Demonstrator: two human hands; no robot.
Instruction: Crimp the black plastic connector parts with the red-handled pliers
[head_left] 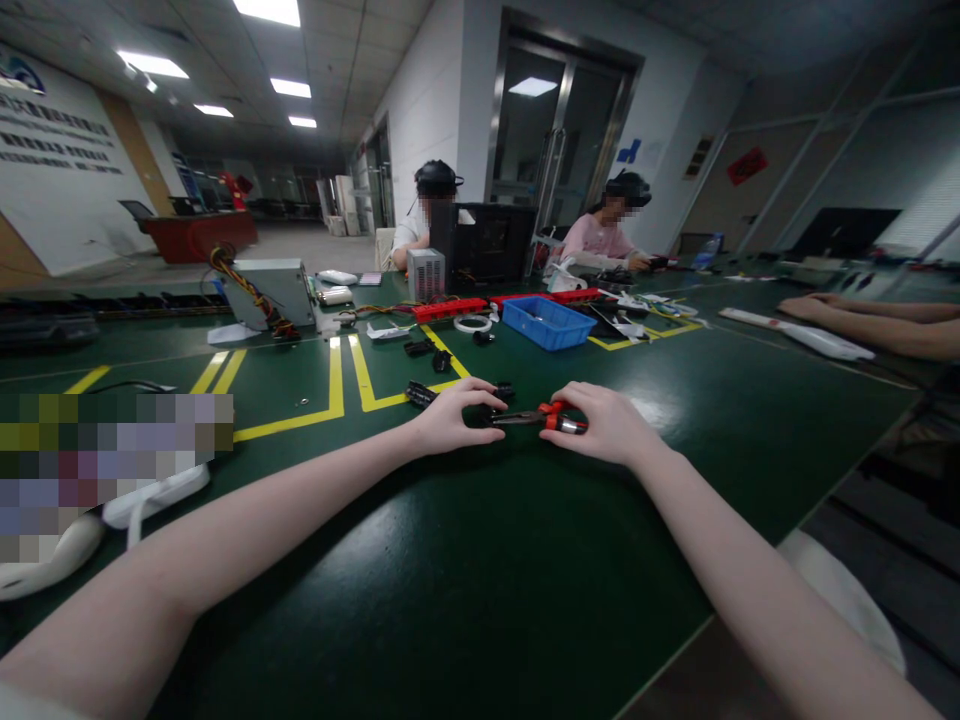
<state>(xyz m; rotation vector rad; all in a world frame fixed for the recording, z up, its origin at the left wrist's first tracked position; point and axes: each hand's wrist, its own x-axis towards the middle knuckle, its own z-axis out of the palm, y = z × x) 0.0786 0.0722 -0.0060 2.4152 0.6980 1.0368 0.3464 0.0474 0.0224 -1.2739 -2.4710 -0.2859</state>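
Note:
Over the green table [480, 590], my right hand [604, 422] grips a pair of long-nose pliers [517, 418] by its red handles. The metal jaws point left, into the gap between the thumb and fingers of my left hand [454, 418]. My left fingers curl around a small dark piece [486, 412] at the jaw tips; its kind is too small to tell. Just behind that hand lies a black ribbed piece [421, 394]. Farther back are small black parts [441, 360]. Whether the jaws touch the dark piece is not clear.
A blue bin [547, 325] stands behind my hands, near red strips [450, 310] and a roll of white cable [472, 323]. Yellow tape [337, 375] marks the table. A metal power supply box [271, 292] with wires sits back left. Other people [600, 240] sit beyond; another person's arms [877, 318] rest at right.

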